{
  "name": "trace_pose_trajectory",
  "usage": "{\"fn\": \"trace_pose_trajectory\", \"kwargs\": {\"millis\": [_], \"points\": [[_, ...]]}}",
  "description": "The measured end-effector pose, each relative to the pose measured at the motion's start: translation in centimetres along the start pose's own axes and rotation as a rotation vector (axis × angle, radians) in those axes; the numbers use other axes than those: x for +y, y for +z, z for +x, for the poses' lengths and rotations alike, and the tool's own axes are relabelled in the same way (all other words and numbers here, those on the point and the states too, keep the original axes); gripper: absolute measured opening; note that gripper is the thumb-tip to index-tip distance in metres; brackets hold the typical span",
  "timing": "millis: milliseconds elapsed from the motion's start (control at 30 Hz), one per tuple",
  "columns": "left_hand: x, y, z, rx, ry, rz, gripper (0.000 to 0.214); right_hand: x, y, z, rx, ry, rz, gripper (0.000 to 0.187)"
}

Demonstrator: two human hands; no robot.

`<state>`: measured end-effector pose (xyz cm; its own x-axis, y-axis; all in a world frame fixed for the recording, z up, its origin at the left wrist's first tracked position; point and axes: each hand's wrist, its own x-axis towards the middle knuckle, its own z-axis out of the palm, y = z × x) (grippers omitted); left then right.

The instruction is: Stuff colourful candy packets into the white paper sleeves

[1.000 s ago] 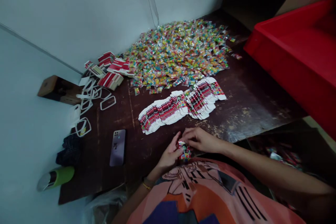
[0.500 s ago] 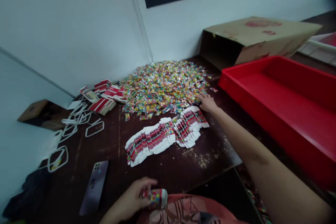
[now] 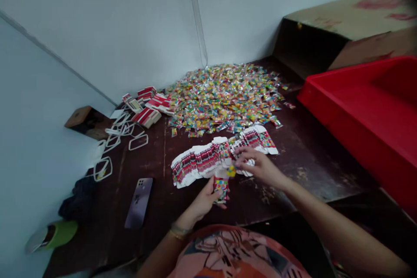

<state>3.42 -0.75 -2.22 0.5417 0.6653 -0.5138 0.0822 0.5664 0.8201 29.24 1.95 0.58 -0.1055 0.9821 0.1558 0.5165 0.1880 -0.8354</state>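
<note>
At the lower left of the frame a green bottle (image 3: 52, 235) lies on its side, its cap end blurred and partly cut by the dim edge, with a dark cloth bundle (image 3: 76, 202) just above it, too dark to make out. Right of these a purple phone (image 3: 139, 203) lies flat on the dark counter (image 3: 309, 156), its long axis running from lower left to upper right. Farther up, white loops (image 3: 112, 139) and stacked red-and-white cards (image 3: 148, 115) sit near the wall.

Just below the middle of the frame, the left hand (image 3: 205, 200) is closed around 1 small printed box (image 3: 220, 186), gripping it from the left with the thumb toward the viewer. The box stands nearly upright, long axis vertical, top end pointing toward the upper frame; its print is too small to read. At its top sits a small yellow sweet packet (image 3: 231, 171), pinched in the fingertips of the right hand (image 3: 260, 166), which comes in from the lower right and touches the box's upper end. Both hands hover over a fanned row of flat printed cartons (image 3: 208, 158), partly hidden by the right hand. Above lies a heap of bright wrapped sweets (image 3: 224, 95). At far right, a red tray (image 3: 365, 104) and a cardboard box (image 3: 342, 21) are cut off by the frame.
</note>
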Motion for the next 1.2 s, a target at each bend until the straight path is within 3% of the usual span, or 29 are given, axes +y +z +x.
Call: {"fn": "trace_pose_trajectory", "kwargs": {"millis": [100, 200, 267, 333, 400, 567, 667, 767, 900, 1067, 1200], "points": [[0.3, 1.2, 0.4, -0.054, 0.013, 0.012, 0.074, -2.7, 2.3, -0.6, -0.002, -0.171, -0.113, 0.015], [0.5, 1.2, -0.1, -0.051, 0.038, 0.008, 0.073, -3.3, 3.2, -0.4, 0.025, -0.261, -0.259, 0.009], [0.3, 0.8, -0.6, -0.021, 0.054, 0.001, 0.072, -3.4, 3.7, -0.7, -0.046, -0.276, -0.251, 0.010], [0.0, 0.4, -1.1, 0.007, 0.059, -0.001, 0.069, -3.6, 4.3, -1.3, -0.220, -0.259, -0.153, 0.017], [-0.3, 0.1, -1.6, 0.029, 0.054, -0.010, 0.065, -3.7, 5.2, -2.1, -0.368, -0.194, 0.027, 0.024], [-0.7, 0.0, -2.2, 0.087, 0.068, -0.092, 0.066, -3.0, 8.3, -3.8, -0.193, 0.283, 0.606, 0.036], [-0.8, -0.1, -2.1, 0.064, 0.120, 0.060, 0.056, -2.8, 9.6, -4.1, -0.335, 0.429, 0.795, 0.047], [-0.9, -0.4, -1.8, 0.114, 0.179, 0.168, 0.045, -3.3, 9.2, -4.0, -0.390, 0.309, 0.645, 0.036], [-0.3, -0.4, -0.9, 0.226, 0.181, 0.046, 0.044, -4.7, 7.2, -3.1, -0.338, 0.056, 0.484, 0.032], [0.7, -0.3, -0.8, 0.057, 0.141, -0.067, 0.045, -4.9, 5.6, -1.7, -0.267, 0.065, 0.412, 0.033], [0.6, 0.3, -1.5, -0.022, 0.054, -0.246, 0.053, -4.3, 6.6, -2.7, -0.240, -0.039, 0.332, 0.029]]}}
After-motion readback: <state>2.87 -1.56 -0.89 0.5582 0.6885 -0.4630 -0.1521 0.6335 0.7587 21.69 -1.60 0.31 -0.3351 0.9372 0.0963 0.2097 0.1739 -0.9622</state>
